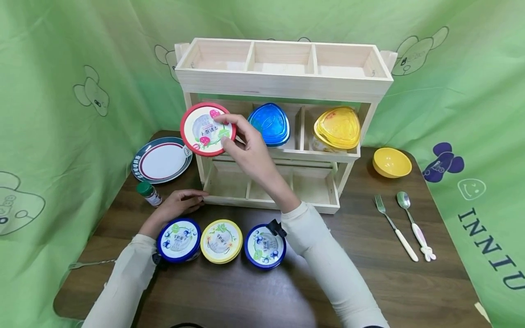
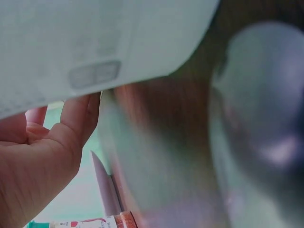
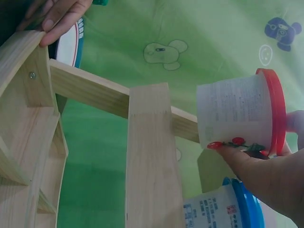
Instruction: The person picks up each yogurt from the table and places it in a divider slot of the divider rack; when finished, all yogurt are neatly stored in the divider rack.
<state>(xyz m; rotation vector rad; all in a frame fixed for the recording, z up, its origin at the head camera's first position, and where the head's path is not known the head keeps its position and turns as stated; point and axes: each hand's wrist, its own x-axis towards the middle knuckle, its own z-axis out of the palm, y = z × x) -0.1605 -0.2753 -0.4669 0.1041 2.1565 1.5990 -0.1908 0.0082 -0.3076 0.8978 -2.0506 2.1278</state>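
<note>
My right hand (image 1: 256,157) grips a white tub with a red lid (image 1: 201,130), raised in front of the wooden rack's middle tier at the left. In the right wrist view the tub (image 3: 232,111) is tipped on its side, fingers along its wall and lid. Low at the left, my left hand (image 1: 178,206) holds the front corner of the rack (image 1: 287,86); its fingertips meet the wood in the right wrist view. Near that wrist stand a blue-lidded tub (image 1: 179,240), a yellow-lidded tub (image 1: 221,241) and another blue-lidded tub (image 1: 265,247).
On the middle tier sit a blue-lidded container (image 1: 269,124) and a yellow-lidded container (image 1: 338,127). A plate (image 1: 162,159) and a green-capped jar (image 1: 149,194) lie left. A yellow bowl (image 1: 391,162), fork (image 1: 395,228) and spoon (image 1: 416,225) lie right.
</note>
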